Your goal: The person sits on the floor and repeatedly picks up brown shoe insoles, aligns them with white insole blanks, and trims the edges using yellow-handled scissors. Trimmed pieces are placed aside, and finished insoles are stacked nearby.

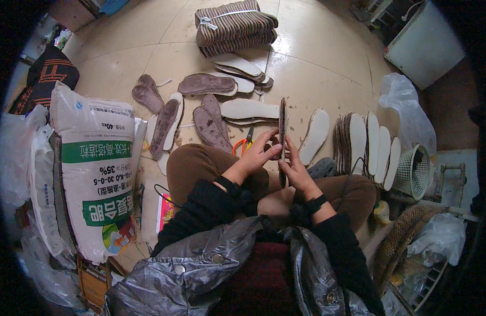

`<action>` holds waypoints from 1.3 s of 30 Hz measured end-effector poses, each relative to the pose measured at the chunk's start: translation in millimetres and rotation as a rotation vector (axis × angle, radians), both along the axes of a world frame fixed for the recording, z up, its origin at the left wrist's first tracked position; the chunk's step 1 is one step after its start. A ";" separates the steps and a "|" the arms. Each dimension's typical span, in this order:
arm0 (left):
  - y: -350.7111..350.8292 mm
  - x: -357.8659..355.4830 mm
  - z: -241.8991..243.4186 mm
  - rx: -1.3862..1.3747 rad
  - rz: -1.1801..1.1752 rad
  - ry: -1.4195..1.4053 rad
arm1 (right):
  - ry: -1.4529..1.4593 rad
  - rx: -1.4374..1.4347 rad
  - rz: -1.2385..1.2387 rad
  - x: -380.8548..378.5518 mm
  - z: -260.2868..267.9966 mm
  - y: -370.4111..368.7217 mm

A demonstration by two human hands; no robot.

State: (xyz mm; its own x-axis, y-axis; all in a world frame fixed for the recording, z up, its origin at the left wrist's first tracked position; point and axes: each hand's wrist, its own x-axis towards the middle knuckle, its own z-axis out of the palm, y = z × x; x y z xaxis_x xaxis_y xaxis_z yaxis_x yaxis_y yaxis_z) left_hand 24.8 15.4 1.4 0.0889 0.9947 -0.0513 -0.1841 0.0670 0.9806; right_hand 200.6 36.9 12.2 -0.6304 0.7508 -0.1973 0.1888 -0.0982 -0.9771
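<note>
Upright and edge-on, a pair or small stack of fleecy shoe insoles is held between my left hand and my right hand. Both hands have their fingers closed around its sides above my lap. Orange-handled scissors lie on the floor beside my left knee, blades pointing away. Beyond my hands, white-backed insoles and brown fleece insoles lie scattered in small piles. A single white insole pile rests to the right of my hands.
A tied bundle of insoles sits on the tiled floor ahead. At right stand a row of insoles, a plastic basket and a clear plastic bag. A large printed sack stands at left.
</note>
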 end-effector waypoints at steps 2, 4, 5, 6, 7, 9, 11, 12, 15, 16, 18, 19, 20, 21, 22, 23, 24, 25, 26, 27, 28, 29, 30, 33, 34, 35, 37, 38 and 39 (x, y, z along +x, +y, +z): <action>0.8 0.4 -0.6 0.042 0.006 0.035 | 0.022 -0.082 -0.002 0.4 -0.1 0.1; 1.4 0.9 -1.4 0.144 0.060 0.113 | 0.034 -0.080 -0.006 0.2 -0.5 0.2; 1.5 0.9 -1.7 0.192 0.089 0.155 | 0.054 -0.062 0.005 0.5 -0.5 0.2; 1.6 0.9 -1.9 0.146 0.071 0.107 | 0.058 -0.053 0.014 0.7 -0.5 0.1; 1.7 0.7 -2.0 0.100 0.053 0.060 | 0.063 -0.044 0.024 0.7 -0.5 0.0; 2.4 0.5 -2.0 0.066 0.033 0.027 | 0.085 -0.047 0.020 0.4 -0.8 -0.5; 3.6 0.4 -2.0 0.092 0.036 0.059 | 0.102 -0.053 0.016 0.3 -1.1 -0.7; 3.8 0.5 -2.2 0.081 0.019 0.058 | 0.108 -0.058 0.014 0.2 -1.3 -0.5; 3.6 0.9 -3.1 0.042 0.006 0.047 | 0.150 -0.026 0.004 -1.1 -2.0 -0.1; 3.4 1.0 -3.3 0.014 0.007 0.039 | 0.167 -0.008 0.000 -1.6 -2.2 0.0; 2.8 1.0 -3.2 -0.001 0.021 0.056 | 0.194 -0.034 0.006 -2.0 -1.9 0.2; 2.6 1.0 -2.8 0.011 0.033 0.082 | 0.210 -0.045 0.007 -2.2 -1.7 0.1; 2.4 1.0 -2.1 0.025 0.047 0.115 | 0.190 -0.024 -0.002 -2.3 -1.4 0.0; 2.4 1.0 -1.0 0.026 0.046 0.128 | 0.173 -0.002 -0.012 -2.3 -1.0 0.1; 1.9 1.1 0.3 0.029 0.048 0.147 | 0.155 0.021 -0.023 -2.4 -0.8 0.1; 1.4 1.1 1.9 0.035 0.055 0.178 | 0.148 0.018 -0.024 -2.3 -0.7 0.2; 1.2 1.5 3.4 0.022 0.042 0.179 | 0.141 0.014 -0.025 -2.3 -0.7 0.4; 1.0 1.9 4.9 0.012 0.033 0.190 | 0.133 0.010 -0.026 -2.1 -0.8 0.4; 0.8 2.0 6.1 -0.012 0.017 0.198 | 0.124 -0.005 -0.031 -2.0 -1.2 0.7; 0.6 2.1 6.9 -0.019 0.016 0.223 | 0.114 -0.024 -0.036 -1.8 -1.6 0.7; 0.8 2.1 7.2 -0.043 0.007 0.244 | 0.097 -0.046 -0.046 -1.6 -2.0 0.3; 0.4 2.1 7.0 -0.049 0.000 0.258 | 0.108 -0.052 -0.044 -1.5 -2.5 -0.4; 0.8 2.4 6.2 -0.011 0.015 0.283 | 0.112 -0.059 -0.046 -1.5 -2.7 -1.1; 0.9 3.6 1.6 -0.020 -0.006 0.287 | 0.141 -0.120 -0.050 -2.6 -2.2 -3.3; -0.3 4.9 0.1 -0.009 0.012 0.291 | 0.169 -0.175 -0.062 -3.7 -1.5 -3.5; -1.2 6.0 -1.4 -0.003 0.017 0.298 | 0.178 -0.247 -0.089 -4.8 -0.6 -3.3; -1.4 7.3 -3.3 0.002 0.030 0.321 | 0.264 -0.402 -0.099 -5.7 2.5 -1.8; -1.5 7.1 -3.7 -0.011 0.019 0.320 | 0.297 -0.489 -0.111 -5.4 4.1 -1.0; -1.4 7.1 -3.7 -0.024 0.008 0.320 | 0.271 -0.525 -0.136 -4.7 5.6 0.0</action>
State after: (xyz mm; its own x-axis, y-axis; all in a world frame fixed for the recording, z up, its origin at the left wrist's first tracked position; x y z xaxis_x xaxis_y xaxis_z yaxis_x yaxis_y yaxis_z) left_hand 31.9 14.0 -2.3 0.0563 0.9935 -0.0985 0.1328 0.0903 0.9870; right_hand 195.9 36.9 17.9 -0.6150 0.6740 -0.4091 -0.1077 -0.5859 -0.8032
